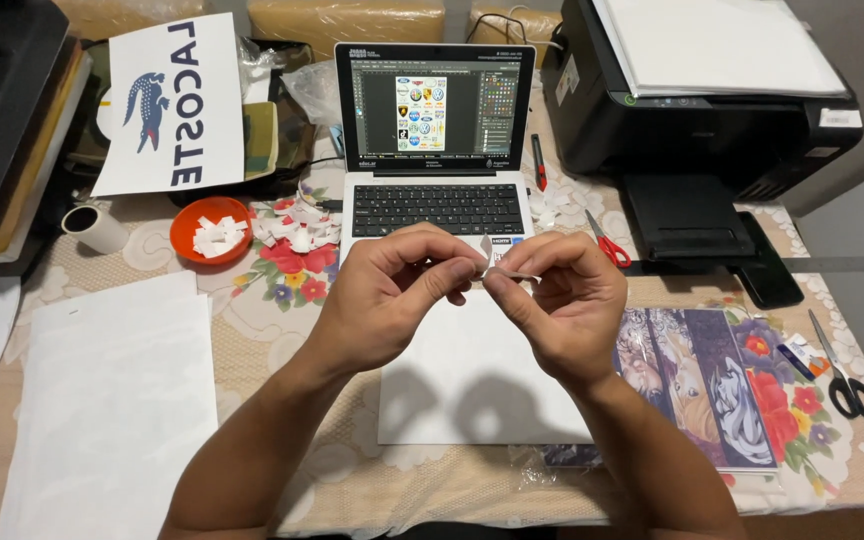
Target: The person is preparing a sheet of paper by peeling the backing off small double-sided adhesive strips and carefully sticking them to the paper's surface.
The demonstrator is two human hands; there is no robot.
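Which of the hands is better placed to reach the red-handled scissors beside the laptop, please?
Probably the right hand. The red-handled scissors lie just beyond it on the right side of the open silver laptop, while the left hand would have to cross over. Both hands pinch a small white paper piece.

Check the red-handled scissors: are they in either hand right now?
No, the red-handled scissors lie on the table, while both the left hand and right hand pinch a small white piece.

Orange bowl (211, 228), floral tablecloth (282, 300), red-handled scissors (607, 243), black printer (697, 120), perhaps whitish scrap (500, 262).
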